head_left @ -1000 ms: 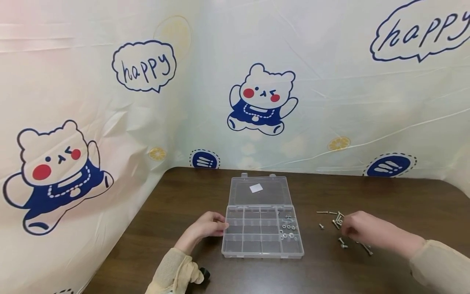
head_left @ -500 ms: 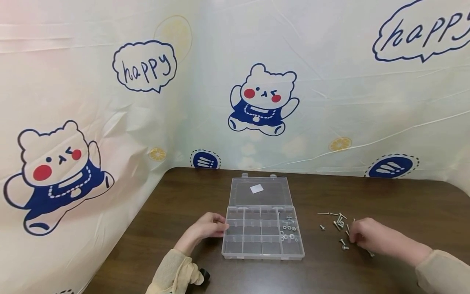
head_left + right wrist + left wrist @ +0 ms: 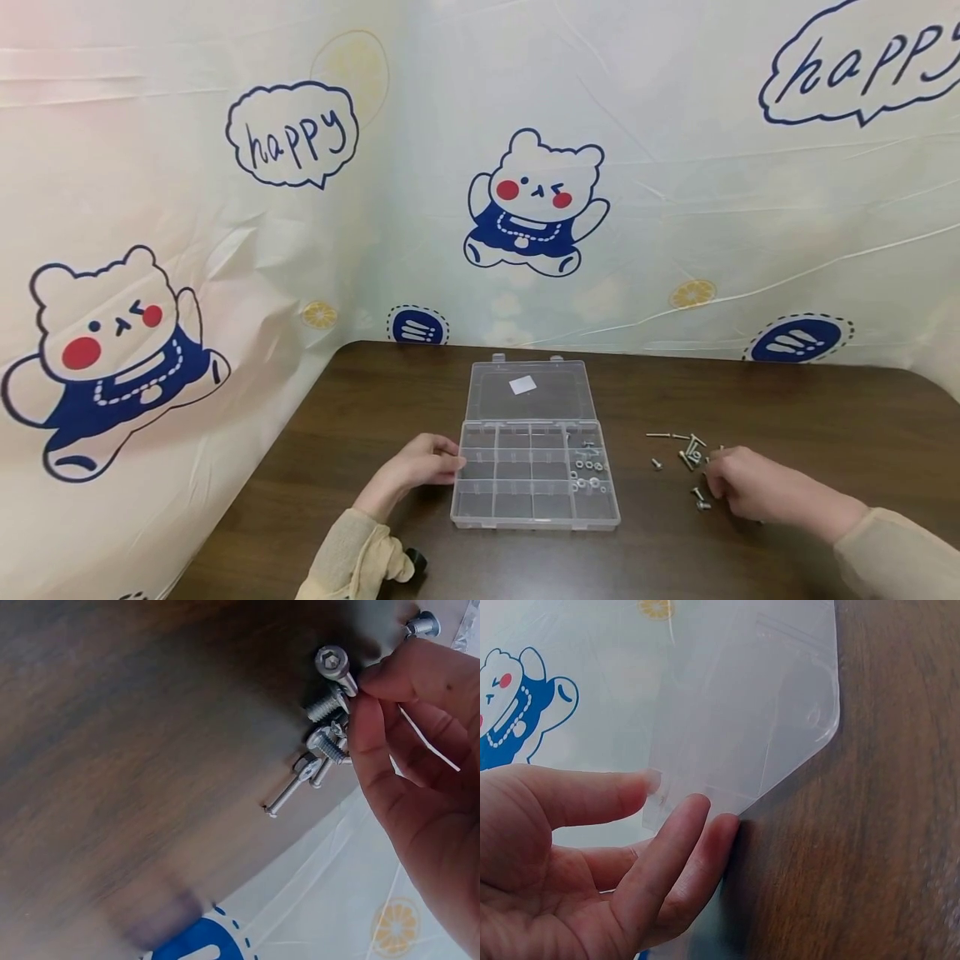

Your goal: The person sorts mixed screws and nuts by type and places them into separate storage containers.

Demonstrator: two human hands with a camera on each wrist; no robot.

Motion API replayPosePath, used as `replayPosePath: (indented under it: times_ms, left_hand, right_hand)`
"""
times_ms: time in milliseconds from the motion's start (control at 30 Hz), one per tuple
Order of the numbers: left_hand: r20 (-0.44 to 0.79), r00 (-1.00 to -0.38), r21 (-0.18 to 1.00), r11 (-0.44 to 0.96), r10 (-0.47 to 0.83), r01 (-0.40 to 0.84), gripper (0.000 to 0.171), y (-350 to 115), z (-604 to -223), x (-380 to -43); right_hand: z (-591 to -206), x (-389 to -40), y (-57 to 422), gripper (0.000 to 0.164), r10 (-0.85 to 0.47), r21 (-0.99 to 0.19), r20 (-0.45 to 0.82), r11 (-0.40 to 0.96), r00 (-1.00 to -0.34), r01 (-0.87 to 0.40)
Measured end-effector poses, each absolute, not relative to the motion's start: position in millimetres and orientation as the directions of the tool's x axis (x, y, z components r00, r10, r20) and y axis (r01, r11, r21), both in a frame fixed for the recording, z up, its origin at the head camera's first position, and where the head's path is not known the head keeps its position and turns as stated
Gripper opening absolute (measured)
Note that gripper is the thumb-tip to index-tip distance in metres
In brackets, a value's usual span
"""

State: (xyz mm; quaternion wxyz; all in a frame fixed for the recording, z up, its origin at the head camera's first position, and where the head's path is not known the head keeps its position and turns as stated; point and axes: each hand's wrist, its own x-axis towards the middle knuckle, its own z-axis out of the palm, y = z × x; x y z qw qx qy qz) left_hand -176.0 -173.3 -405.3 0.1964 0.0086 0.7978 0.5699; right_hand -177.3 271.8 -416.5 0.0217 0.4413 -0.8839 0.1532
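Observation:
A clear plastic compartment box (image 3: 514, 504) lies on the table with its lid (image 3: 531, 404) folded back. My left hand (image 3: 426, 460) holds its left side, thumb at the upper edge and fingers against the wall (image 3: 757, 769). Nuts and washers (image 3: 589, 465) and a few small screws (image 3: 588, 450) sit in the box's right-hand compartments. To the right, my right hand (image 3: 753, 487) is down among loose bolts and screws (image 3: 688, 454). In the right wrist view, its thumb and index finger pinch a socket-head bolt (image 3: 334, 664) by the shank, with more bolts (image 3: 326, 742) close beside it.
A small white paper (image 3: 523, 384) lies on the lid. One short screw (image 3: 656, 463) lies apart, between box and pile. Two more small pieces (image 3: 700, 498) are in front of the pile. A printed cloth (image 3: 637, 167) hangs behind the brown table (image 3: 405, 375).
My right hand moved a little right and away from the pile, then back left to the bolts. The left hand has stayed on the box.

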Motion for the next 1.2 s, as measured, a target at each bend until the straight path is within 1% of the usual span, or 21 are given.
replayPosePath:
  times_ms: [67, 167, 233, 400, 500, 733, 867, 1000, 1200]
  left_hand:
    - [-0.304, -0.922, 0.913, 0.349, 0.241, -0.210, 0.028, -173.2, -405.5, -176.6]
    - [-0.305, -0.921, 0.915, 0.344, 0.244, -0.212, 0.027, -173.5, -406.2, -177.5]
    - [-0.306, -0.920, 0.915, 0.342, 0.246, -0.213, 0.027, -173.8, -406.5, -178.0]
    - [-0.305, -0.919, 0.915, 0.346, 0.249, -0.209, 0.027, -174.8, -406.5, -177.8]
    - [-0.297, -0.919, 0.918, 0.344, 0.260, -0.199, 0.027, -175.4, -407.0, -177.8]
    - [-0.294, -0.919, 0.919, 0.343, 0.264, -0.196, 0.026, -176.0, -408.9, -179.5]
    - [-0.298, -0.920, 0.915, 0.349, 0.253, -0.201, 0.027, -176.3, -408.7, -179.1]
    - [-0.299, -0.919, 0.918, 0.342, 0.258, -0.202, 0.028, -175.6, -407.8, -178.8]
    - [-0.306, -0.919, 0.916, 0.340, 0.250, -0.212, 0.027, -174.8, -407.2, -178.7]
  right_hand:
    - [-416.6, -177.0, 271.2, 0.035, -0.771, -0.255, 0.164, 0.570, -0.616, -0.781]
    - [-417.3, -178.2, 271.6, 0.035, -0.779, -0.249, 0.207, 0.543, -0.592, -0.802]
    - [-416.8, -179.7, 271.6, 0.036, -0.783, -0.245, 0.255, 0.515, -0.567, -0.821]
    - [-407.5, -184.2, 264.4, 0.036, -0.777, -0.191, 0.411, 0.437, -0.476, -0.879]
    - [-396.6, -185.6, 256.3, 0.035, -0.764, -0.161, 0.467, 0.421, -0.444, -0.893]
    - [-368.4, -184.6, 230.2, 0.033, -0.730, -0.187, 0.520, 0.408, -0.443, -0.893]
    - [-359.8, -184.0, 208.3, 0.032, -0.716, -0.207, 0.562, 0.363, -0.414, -0.909]
    - [-356.2, -184.6, 187.3, 0.034, -0.716, -0.221, 0.575, 0.330, -0.396, -0.918]
    - [-361.6, -191.0, 162.0, 0.029, -0.737, -0.230, 0.564, 0.294, -0.373, -0.928]
